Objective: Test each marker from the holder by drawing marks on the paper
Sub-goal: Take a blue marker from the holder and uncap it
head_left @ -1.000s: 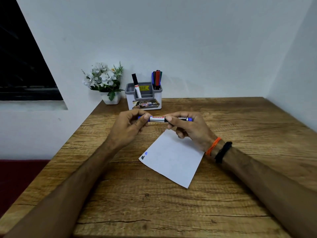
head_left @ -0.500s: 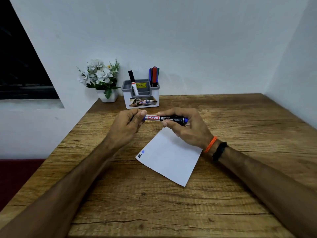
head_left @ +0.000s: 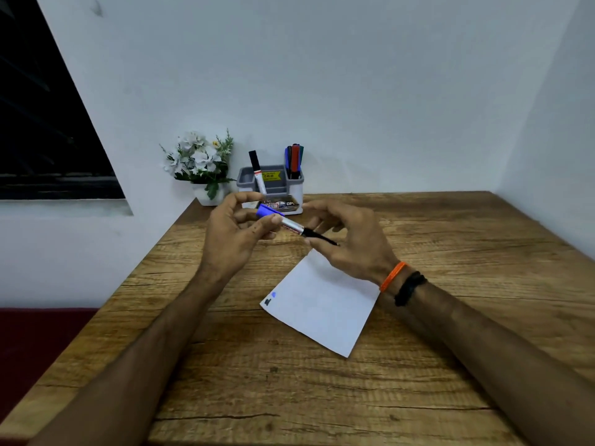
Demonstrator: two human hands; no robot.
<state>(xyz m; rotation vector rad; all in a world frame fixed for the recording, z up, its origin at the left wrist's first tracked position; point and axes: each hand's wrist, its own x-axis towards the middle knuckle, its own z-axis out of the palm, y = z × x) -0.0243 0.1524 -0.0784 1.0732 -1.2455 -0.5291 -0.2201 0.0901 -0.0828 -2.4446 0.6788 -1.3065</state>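
I hold a blue marker (head_left: 291,225) above the table in both hands, tilted, with its blue cap at the upper left. My left hand (head_left: 233,239) pinches the cap end. My right hand (head_left: 351,244) grips the black barrel end. Below them lies the white paper (head_left: 325,309), with a small blue mark (head_left: 273,294) and a black mark (head_left: 267,302) near its left corner. The grey holder (head_left: 291,188) stands at the back by the wall. A black-capped marker (head_left: 257,170) leans in its left compartment and several markers (head_left: 294,160) stand in the right one.
A white pot of artificial flowers (head_left: 202,164) sits left of the holder in the table's back corner. The wooden table (head_left: 450,317) meets walls at the back and right. Its left edge drops to a dark red floor; a dark window is at far left.
The marker has swung from level to tilted, cap end raised to the left. Both hands have shifted up the view, nearer the holder. The view has tipped upward.
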